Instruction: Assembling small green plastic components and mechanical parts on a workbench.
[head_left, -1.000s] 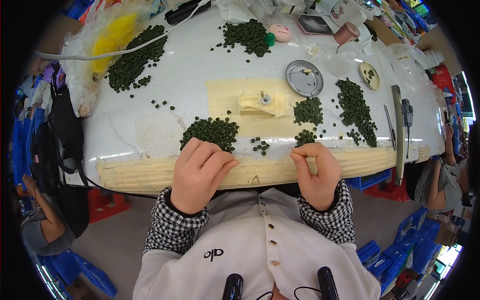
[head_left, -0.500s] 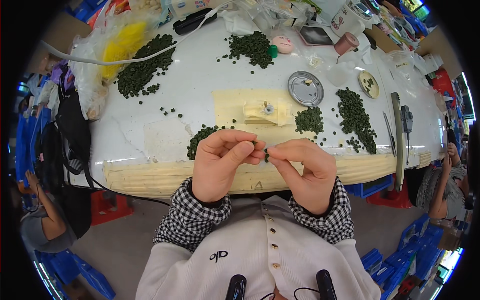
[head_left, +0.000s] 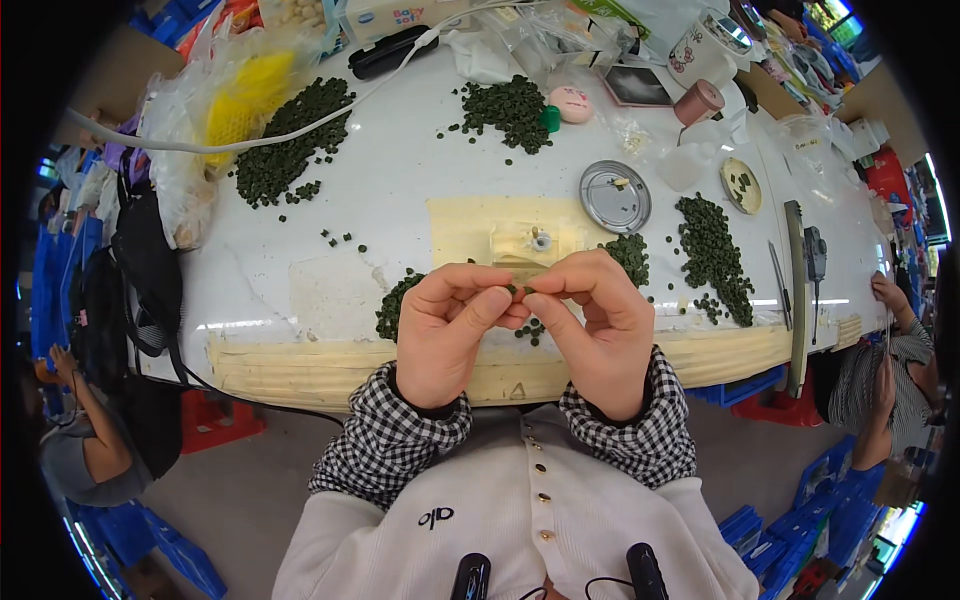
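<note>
My left hand (head_left: 440,335) is closed in a pinch on a small dark green piece (head_left: 512,289). Thumb and index finger of my right hand (head_left: 605,330) press together around a second such piece (head_left: 529,290), fingertip to fingertip with the left. Whether the two pieces touch is too small to tell. Just beyond the fingers stands a tape-wrapped block (head_left: 515,241) with a metal nub (head_left: 540,240) on top. Loose dark green pieces lie beside my left hand in a small heap (head_left: 392,305), and another heap (head_left: 630,257) sits behind my right hand.
Larger heaps of green pieces (head_left: 290,140) (head_left: 508,112) (head_left: 715,250) spread over the white table (head_left: 240,270). Around them are a round metal tin (head_left: 615,197), a cream dish (head_left: 741,187), a pen-like tool (head_left: 779,285), a long flat bar (head_left: 797,300) and a white cable (head_left: 240,145). Other people sit at both sides.
My right hand has moved left and slightly up, bringing its green piece against or very near the one in my left hand. The left hand has shifted only slightly.
</note>
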